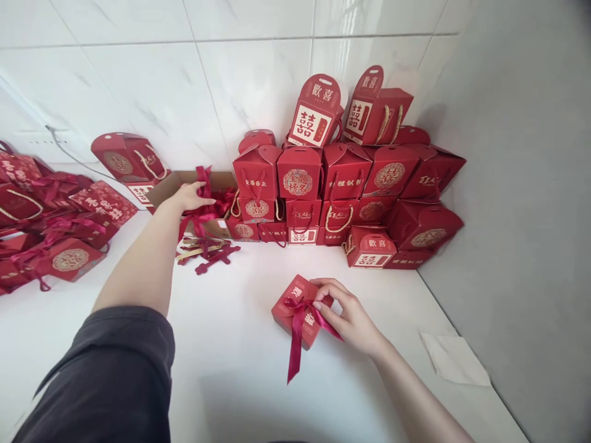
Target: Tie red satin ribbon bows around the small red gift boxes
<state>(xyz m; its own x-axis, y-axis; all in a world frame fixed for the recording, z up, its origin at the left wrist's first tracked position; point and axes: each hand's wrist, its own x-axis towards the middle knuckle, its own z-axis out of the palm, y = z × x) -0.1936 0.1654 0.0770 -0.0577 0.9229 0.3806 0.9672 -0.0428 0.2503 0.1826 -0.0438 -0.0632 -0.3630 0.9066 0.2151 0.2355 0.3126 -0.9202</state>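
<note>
Fingers (333, 288) of the right hand (353, 320) are pinched on the bow (301, 306) of a red box (309, 322), apparently steadied thus on the table (231, 332); the left hand (190, 195) is held over a carton (167, 186) of ribbons (223, 204), grip undeterminable; boxes (300, 172) are stacked against the wall (253, 80), presumably for space.

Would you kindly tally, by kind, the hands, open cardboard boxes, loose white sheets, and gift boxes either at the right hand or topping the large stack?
Bare left hand and bare right hand: 2
Open brown cardboard box: 1
Flat white rectangular sheet: 1
Red gift box with crimson satin ribbon, at the right hand: 1
Red arch-flapped gift boxes topping the stack: 2
Total: 7
</note>
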